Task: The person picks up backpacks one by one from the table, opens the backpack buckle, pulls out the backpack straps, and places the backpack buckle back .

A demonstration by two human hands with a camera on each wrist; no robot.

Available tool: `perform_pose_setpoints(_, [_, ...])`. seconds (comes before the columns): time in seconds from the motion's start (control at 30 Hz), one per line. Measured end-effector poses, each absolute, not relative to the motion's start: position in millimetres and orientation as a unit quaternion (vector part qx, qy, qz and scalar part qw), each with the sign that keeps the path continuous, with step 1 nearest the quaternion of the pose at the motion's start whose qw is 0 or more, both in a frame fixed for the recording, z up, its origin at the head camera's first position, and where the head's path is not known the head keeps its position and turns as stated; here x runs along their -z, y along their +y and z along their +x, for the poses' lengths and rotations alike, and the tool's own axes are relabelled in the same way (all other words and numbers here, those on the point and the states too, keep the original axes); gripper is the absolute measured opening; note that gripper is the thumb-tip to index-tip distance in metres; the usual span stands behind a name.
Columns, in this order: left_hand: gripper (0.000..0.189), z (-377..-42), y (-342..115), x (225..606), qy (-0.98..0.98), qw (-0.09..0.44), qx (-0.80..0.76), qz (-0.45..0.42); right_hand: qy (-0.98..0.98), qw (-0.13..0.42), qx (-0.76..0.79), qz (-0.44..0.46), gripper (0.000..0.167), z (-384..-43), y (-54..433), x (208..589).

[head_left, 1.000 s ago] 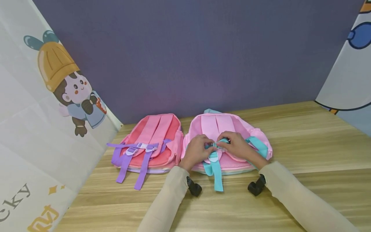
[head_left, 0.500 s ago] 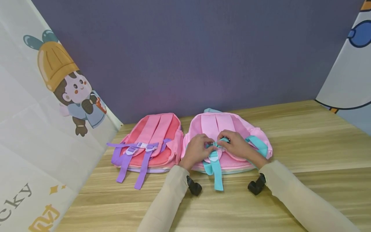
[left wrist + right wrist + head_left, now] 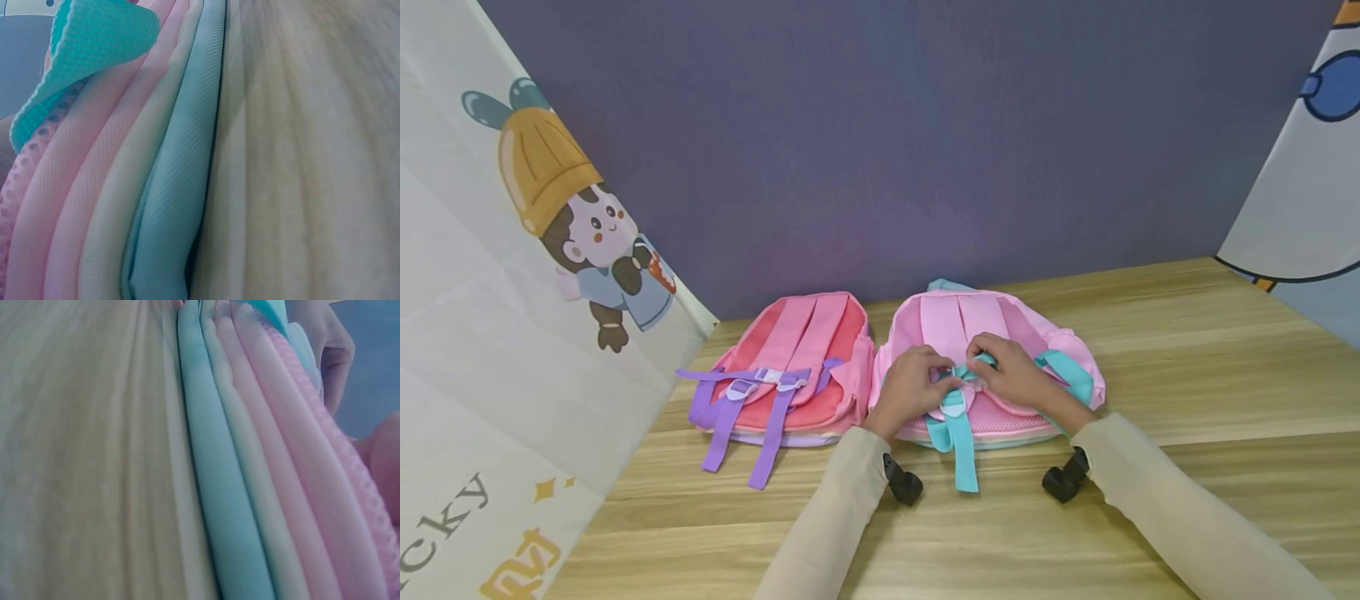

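A pink backpack lies on the wooden table with its shoulder straps facing up. My left hand pinches a teal chest strap on it from the left, thumb and fingers bent together. From the other side my right hand pinches the same strap's right part. The fingers cover most of the join between them, so any buckle there is hidden. Just below, a pale strap adjuster carries a loose teal strap end. The left wrist view shows the backpack's layered edge and a teal webbing end.
Left of it, touching, lies a coral-pink backpack with purple straps and a joined white buckle. A dark partition rises behind the wooden table. A printed white panel borders the left side.
My right hand has shifted very slightly right, and a bit more teal strap shows between the hands. The left hand and both backpacks stay nearly still.
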State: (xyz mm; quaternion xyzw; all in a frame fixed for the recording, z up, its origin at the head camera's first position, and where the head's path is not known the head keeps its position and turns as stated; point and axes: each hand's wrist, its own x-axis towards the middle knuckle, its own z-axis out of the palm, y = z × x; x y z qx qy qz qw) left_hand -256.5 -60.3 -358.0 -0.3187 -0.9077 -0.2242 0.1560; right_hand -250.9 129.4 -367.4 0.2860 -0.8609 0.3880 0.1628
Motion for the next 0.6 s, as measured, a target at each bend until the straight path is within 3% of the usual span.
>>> perform_pose_setpoints(0.27, [0.025,-257.5,-60.3,358.2,-0.910,0.153,0.220,-0.316,-0.864,0.141,-0.405,0.265,0.007,-252.5,129.3,366.8])
perform_pose_setpoints(0.47, [0.025,-257.1,-60.5,358.2,-0.911,0.150,0.221,-0.314,-0.856,0.121,-0.420,0.276,0.018,-251.4,130.8,367.1])
perform_pose_setpoints(0.6, [0.026,-256.2,-60.3,357.3,-0.913,0.145,0.221,-0.312,-0.856,0.123,-0.418,0.278,0.016,-250.7,130.7,366.9])
